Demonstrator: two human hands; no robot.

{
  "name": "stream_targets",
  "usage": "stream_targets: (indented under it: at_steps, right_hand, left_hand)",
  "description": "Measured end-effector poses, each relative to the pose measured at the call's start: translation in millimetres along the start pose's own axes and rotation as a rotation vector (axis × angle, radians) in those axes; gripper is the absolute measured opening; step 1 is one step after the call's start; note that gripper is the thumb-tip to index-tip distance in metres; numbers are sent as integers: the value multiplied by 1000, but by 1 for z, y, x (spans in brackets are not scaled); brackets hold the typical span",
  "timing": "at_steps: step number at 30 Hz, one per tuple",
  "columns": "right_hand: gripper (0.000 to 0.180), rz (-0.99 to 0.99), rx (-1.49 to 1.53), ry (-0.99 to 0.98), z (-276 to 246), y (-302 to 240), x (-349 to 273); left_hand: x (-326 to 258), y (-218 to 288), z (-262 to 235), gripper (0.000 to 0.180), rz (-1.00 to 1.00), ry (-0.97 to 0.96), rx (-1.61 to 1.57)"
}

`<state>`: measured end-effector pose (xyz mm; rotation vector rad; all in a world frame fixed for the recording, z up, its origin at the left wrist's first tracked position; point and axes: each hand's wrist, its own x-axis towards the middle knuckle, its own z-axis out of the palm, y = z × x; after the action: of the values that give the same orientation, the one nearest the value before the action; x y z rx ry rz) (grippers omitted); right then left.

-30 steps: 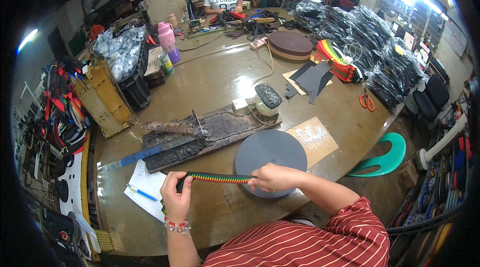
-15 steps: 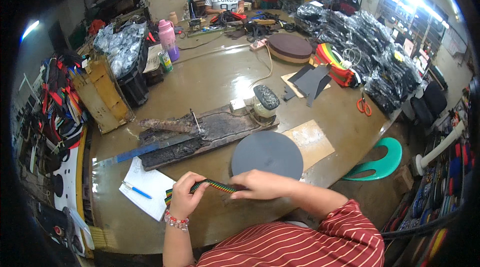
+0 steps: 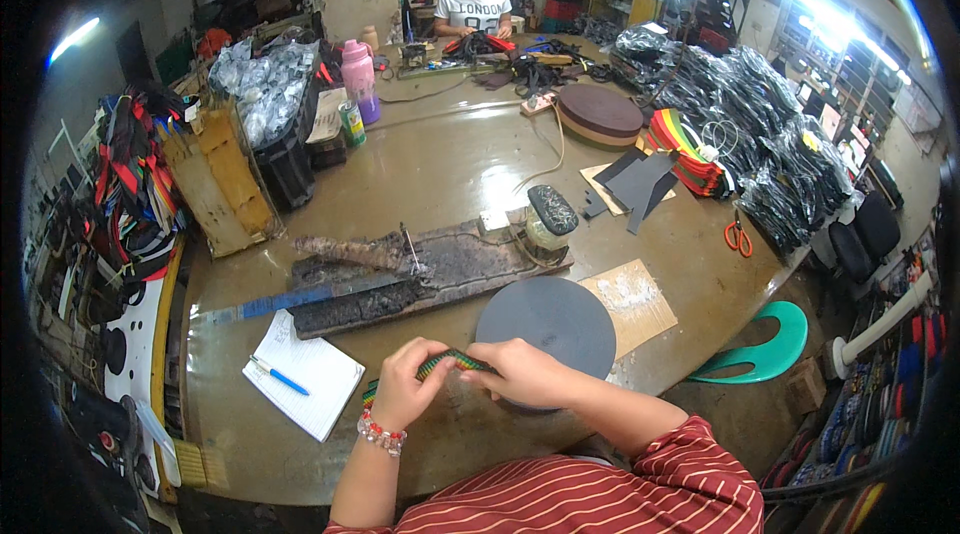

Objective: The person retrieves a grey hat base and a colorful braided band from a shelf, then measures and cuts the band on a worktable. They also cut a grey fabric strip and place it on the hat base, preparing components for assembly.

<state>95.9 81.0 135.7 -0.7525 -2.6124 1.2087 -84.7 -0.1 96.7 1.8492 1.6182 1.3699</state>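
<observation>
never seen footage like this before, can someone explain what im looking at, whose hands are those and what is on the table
The picture comes from a wide fisheye camera worn on a person's head, looking down, so straight edges bend. The forearms at the bottom are the wearer's own. The left hand and right hand together hold a striped strap of red, yellow and green over a brown worktable. Nearby lie a grey round disc, a white notepad with a blue pen, a charred board and orange scissors. Another person sits at the far end.

Most of the striped strap [image 3: 450,364] is hidden by the left hand [image 3: 405,389] & right hand [image 3: 525,374], fingertip grip can't be made out, and the grey disc [image 3: 550,319] is partly covered.
</observation>
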Motion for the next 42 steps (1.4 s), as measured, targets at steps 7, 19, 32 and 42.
stream_targets:
  at_steps: [7, 19, 32, 42]
  right_hand:
    - [49, 106, 274, -327, -29, -7, -34]
    - [41, 222, 345, 81, -133, -40, -114]
    - [57, -122, 36, 619, -303, 110, -6]
    - [68, 388, -138, 713, -244, 322, 55]
  left_hand:
    - [-6, -41, 3, 15, -229, 95, -181]
    - [-17, -40, 42, 28, -178, -135, -124]
    - [-15, -56, 55, 21, -291, -59, -1]
    - [-13, -55, 57, 17, -357, -39, 45]
